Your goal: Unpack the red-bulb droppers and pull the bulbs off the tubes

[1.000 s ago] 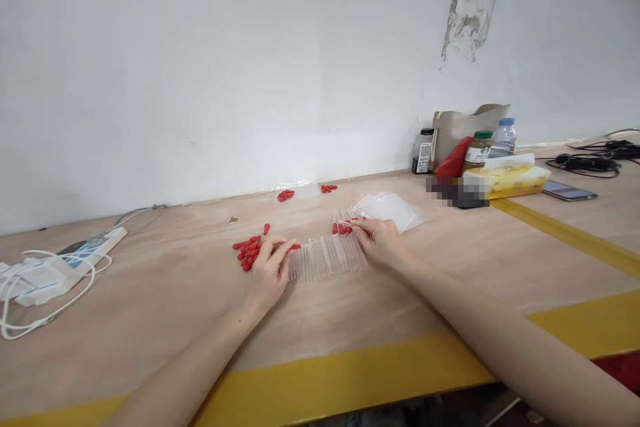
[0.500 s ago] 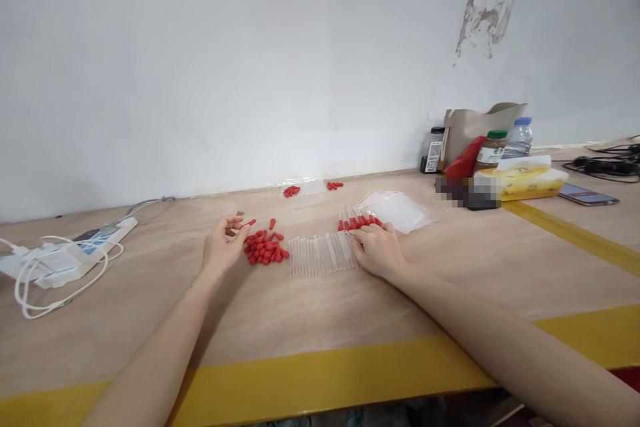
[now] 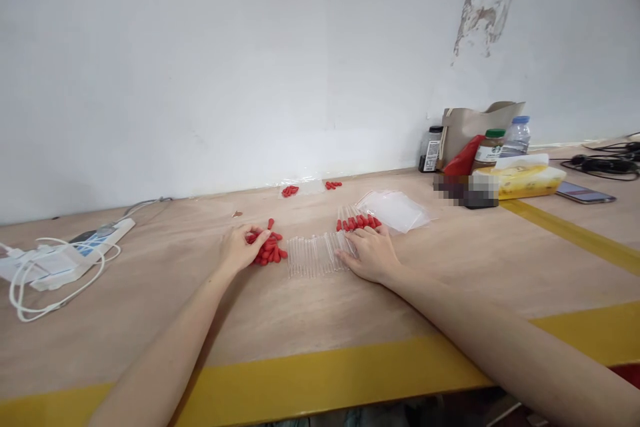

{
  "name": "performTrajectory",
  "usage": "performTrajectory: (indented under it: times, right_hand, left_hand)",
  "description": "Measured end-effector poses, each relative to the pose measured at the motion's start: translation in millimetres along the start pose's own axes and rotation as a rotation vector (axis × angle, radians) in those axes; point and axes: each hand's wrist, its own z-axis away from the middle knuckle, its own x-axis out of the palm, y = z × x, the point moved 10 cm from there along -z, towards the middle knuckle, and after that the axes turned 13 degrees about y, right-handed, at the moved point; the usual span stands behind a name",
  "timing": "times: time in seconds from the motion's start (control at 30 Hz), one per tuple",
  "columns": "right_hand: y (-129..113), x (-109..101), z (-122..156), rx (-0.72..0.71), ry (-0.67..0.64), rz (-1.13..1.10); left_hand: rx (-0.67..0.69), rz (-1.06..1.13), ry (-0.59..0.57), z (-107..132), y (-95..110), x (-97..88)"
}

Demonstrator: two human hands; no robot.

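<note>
My left hand (image 3: pixel 241 248) is at the left side of a pile of red rubber bulbs (image 3: pixel 273 250), its thumb and fingers curled round some of them. The fingertips are partly hidden among the bulbs. A row of thin clear glass tubes (image 3: pixel 313 257) lies side by side to the right of the pile. My right hand (image 3: pixel 373 252) lies over the row's right end, its thumb stretched out on the tubes and apart from the fingers. Just beyond its fingers are several glass droppers with red bulbs fitted (image 3: pixel 357 221), tips pointing away from me.
Clear plastic bags (image 3: pixel 393 210) lie behind my right hand. Farther back are small groups of red bulbs (image 3: pixel 290 191). A power strip (image 3: pixel 83 253) with white cables is on the left. Bottles, a tissue pack (image 3: pixel 520 181) and a phone (image 3: pixel 585 192) stand or lie on the right.
My left hand has moved right and down onto the red pile. My right thumb has swung out to the left over the glass tubes, away from the fingers.
</note>
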Motion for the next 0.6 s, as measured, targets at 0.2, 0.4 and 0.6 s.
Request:
performTrajectory:
  times: [0.2, 0.4, 0.6]
  right_hand:
    - [-2.7, -2.4, -1.3, -0.009, 0.01, -0.029]
    - [26.3, -15.6, -7.1, 0.132, 0.088, -0.004]
    - [62.5, -16.4, -7.8, 0.303, 0.039, 0.015]
  left_hand:
    - [0.166, 0.033, -0.03, -1.0, 51.5, 10.4]
    - [0.14, -0.055, -0.312, -7.6, 113.2, 83.9]
    - [-0.022, -0.116, -0.529, -8.5, 128.7, 145.1]
